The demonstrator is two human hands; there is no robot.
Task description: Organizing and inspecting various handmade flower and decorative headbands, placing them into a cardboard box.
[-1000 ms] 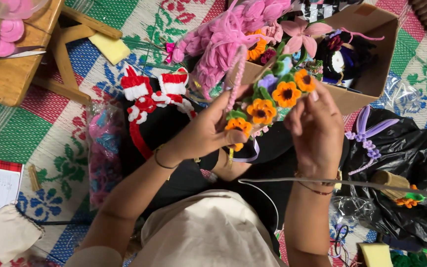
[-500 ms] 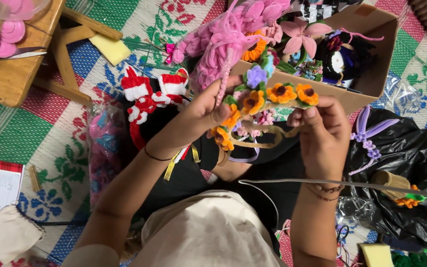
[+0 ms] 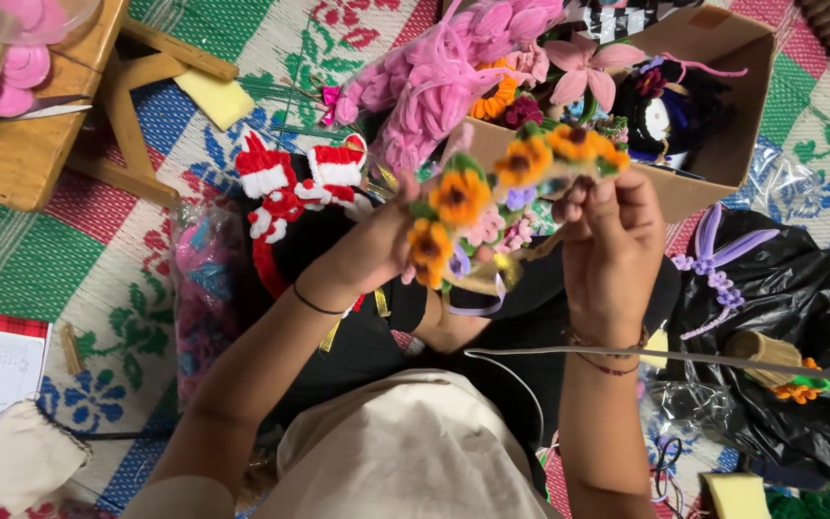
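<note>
I hold the flower garland (image 3: 492,207) up in front of me with both hands, above my lap and just in front of the cardboard box (image 3: 722,115). It is a curved band set with orange and yellow fuzzy flowers, small purple and pink ones tucked between them. Its long axis runs as an arc from lower left to upper right: the low end sits at my left hand (image 3: 377,252), the high end at my right hand (image 3: 612,245).

My left fingers are closed on the lower end, thumb side pressed against an orange bloom. My right fingers (image 3: 596,197) are pinched on the upper end, just under the topmost flowers, fingertips pointing up. So the band spans the gap between my two hands, each at its own end, neither nearer the middle.

A loose ribbon (image 3: 477,298) hangs from the low part of the garland, toward my lap. A red and white fuzzy piece (image 3: 290,183) lies just left of my left wrist, apart from it.
</note>
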